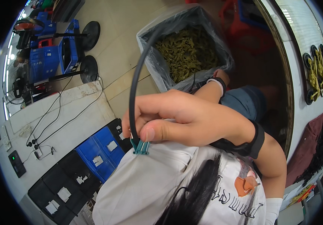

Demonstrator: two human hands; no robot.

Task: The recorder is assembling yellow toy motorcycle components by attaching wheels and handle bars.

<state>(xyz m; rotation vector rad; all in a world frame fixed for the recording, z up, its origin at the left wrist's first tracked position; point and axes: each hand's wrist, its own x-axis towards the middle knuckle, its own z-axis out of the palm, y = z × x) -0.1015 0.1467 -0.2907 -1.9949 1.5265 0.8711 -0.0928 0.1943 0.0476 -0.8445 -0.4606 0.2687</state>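
Teal and likely light and stiff, so hold little pieces [141, 150] by the top, as pinched by right hand [185, 118] fingers, but can't tell for left hand [222, 76]

Glossy beige floor tiles [112, 48] with thin joint lines fill the upper middle, curved by the wide lens. At the floor's left edge stand two black pole stands with round flat bases [91, 35], beside stacked blue plastic crates [45, 62]. Below them, a white wall with a chipped, stained edge [86, 127] meets the floor. Blue and black rectangular storage bins [103, 148] line its lower edge. Bright white strip lights [6, 77] glow at far left. On the right, a white tabletop with a brown edge [298, 120] borders deep shadow.
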